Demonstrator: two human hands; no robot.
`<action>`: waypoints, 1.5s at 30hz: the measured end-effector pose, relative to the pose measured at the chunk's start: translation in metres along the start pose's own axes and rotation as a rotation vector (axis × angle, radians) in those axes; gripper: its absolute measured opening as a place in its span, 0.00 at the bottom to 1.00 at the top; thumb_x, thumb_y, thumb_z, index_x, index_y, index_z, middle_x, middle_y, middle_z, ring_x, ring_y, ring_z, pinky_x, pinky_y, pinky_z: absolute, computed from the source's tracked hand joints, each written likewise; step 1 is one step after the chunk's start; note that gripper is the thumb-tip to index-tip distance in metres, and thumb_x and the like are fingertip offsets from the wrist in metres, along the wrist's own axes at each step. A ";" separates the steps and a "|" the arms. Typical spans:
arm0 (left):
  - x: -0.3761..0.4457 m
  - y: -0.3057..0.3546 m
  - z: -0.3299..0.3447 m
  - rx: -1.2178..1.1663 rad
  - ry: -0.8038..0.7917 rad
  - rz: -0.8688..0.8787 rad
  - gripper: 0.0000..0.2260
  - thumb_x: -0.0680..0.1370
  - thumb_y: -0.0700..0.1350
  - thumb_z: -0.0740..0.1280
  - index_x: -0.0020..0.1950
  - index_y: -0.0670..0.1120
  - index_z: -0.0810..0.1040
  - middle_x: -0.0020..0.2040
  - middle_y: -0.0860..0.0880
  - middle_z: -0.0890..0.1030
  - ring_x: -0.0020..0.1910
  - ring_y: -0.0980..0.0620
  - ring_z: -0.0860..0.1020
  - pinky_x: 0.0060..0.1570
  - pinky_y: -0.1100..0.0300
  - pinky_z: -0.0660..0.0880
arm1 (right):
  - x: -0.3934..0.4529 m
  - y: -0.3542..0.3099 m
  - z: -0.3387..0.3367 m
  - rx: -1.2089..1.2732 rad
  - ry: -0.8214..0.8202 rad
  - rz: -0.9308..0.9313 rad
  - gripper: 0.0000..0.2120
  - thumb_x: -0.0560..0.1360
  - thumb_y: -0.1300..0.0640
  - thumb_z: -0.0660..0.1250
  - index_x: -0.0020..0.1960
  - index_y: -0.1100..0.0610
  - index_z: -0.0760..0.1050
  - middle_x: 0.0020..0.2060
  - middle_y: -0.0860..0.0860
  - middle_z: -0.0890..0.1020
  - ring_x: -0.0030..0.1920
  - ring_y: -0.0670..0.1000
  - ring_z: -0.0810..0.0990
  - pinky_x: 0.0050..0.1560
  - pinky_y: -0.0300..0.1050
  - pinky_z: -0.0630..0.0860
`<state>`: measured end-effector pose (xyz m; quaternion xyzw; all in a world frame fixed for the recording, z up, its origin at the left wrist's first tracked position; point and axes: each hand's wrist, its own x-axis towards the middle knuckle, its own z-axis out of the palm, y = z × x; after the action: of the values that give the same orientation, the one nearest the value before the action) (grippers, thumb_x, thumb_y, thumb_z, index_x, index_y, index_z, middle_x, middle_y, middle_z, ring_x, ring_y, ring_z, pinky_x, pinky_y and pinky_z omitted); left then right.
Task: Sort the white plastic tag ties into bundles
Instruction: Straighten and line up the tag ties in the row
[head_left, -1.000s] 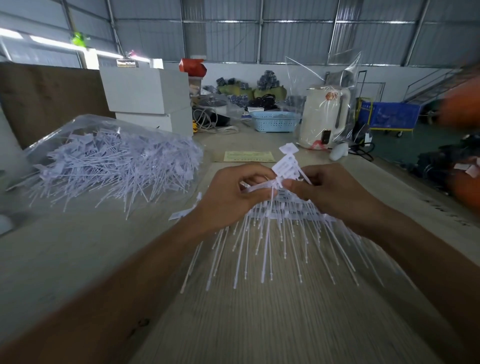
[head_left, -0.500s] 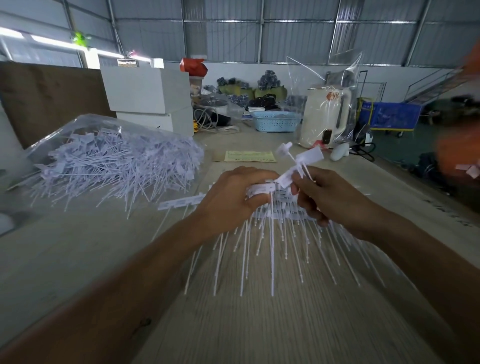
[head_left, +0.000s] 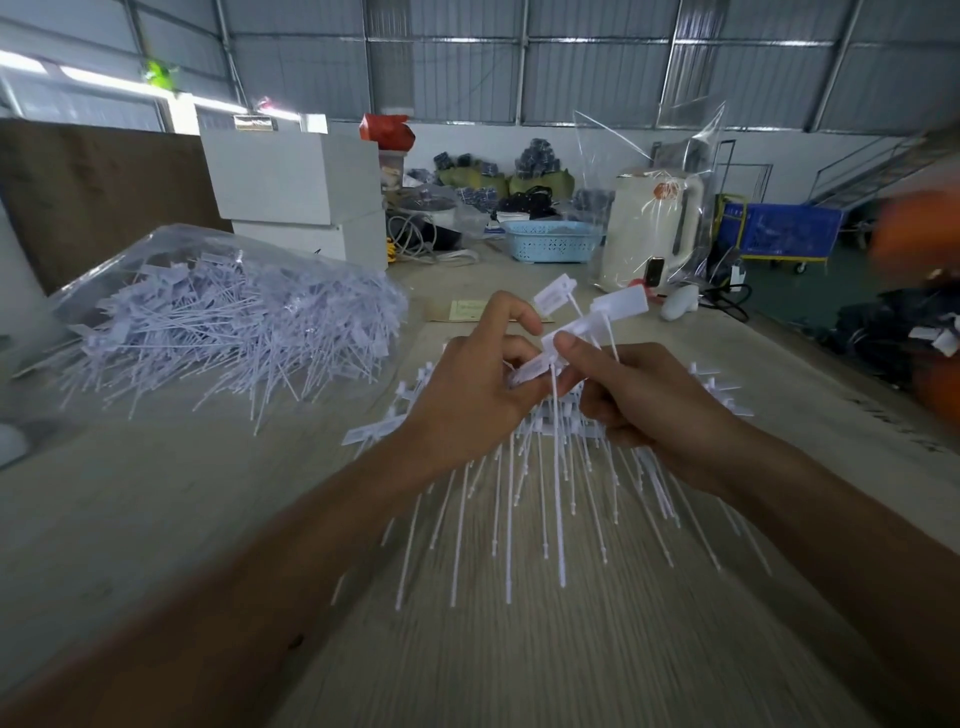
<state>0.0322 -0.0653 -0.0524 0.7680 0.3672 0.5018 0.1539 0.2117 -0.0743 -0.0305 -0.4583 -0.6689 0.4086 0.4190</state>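
Note:
My left hand (head_left: 467, 395) and my right hand (head_left: 639, 395) meet over the middle of the table and both pinch a small cluster of white tag ties (head_left: 576, 332) by the flat heads, which stick up above my fingers. Their thin tails hang down between my hands. Under my hands lies a fanned row of white tag ties (head_left: 519, 499) with heads away from me and tails pointing toward me. A big loose heap of tag ties (head_left: 234, 332) sits on a clear plastic bag at the left.
White boxes (head_left: 296, 192) are stacked behind the heap. A blue basket (head_left: 553, 241), a cream kettle in clear plastic wrap (head_left: 652, 228) and a paper slip (head_left: 467, 312) stand at the far end of the wooden table (head_left: 156, 519). Its right edge runs diagonally.
Both hands have lifted slightly with the held ties, and their heads now stick up higher between my fingers. My left index finger has uncurled upward.

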 end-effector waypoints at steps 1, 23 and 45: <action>0.000 0.000 0.001 0.022 -0.002 -0.005 0.18 0.76 0.43 0.73 0.56 0.51 0.66 0.41 0.53 0.85 0.32 0.51 0.81 0.33 0.53 0.76 | -0.001 0.000 0.000 -0.014 0.007 -0.019 0.23 0.76 0.38 0.67 0.43 0.59 0.82 0.24 0.45 0.70 0.24 0.43 0.66 0.24 0.37 0.62; 0.003 -0.014 -0.016 0.159 -0.094 0.019 0.03 0.78 0.42 0.71 0.48 0.43 0.82 0.41 0.49 0.84 0.41 0.48 0.82 0.42 0.50 0.78 | 0.009 0.011 -0.010 -0.223 0.057 -0.261 0.18 0.80 0.52 0.67 0.33 0.56 0.70 0.22 0.43 0.67 0.24 0.42 0.64 0.28 0.34 0.63; 0.003 -0.010 -0.020 -0.243 -0.108 -0.030 0.07 0.78 0.38 0.71 0.54 0.38 0.80 0.40 0.41 0.85 0.33 0.56 0.81 0.33 0.69 0.73 | 0.008 0.011 -0.015 -0.113 -0.111 -0.178 0.13 0.77 0.48 0.70 0.37 0.51 0.83 0.25 0.44 0.63 0.26 0.45 0.60 0.27 0.38 0.59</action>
<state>0.0109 -0.0589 -0.0478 0.7639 0.3065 0.4981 0.2728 0.2269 -0.0611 -0.0349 -0.3966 -0.7512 0.3560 0.3894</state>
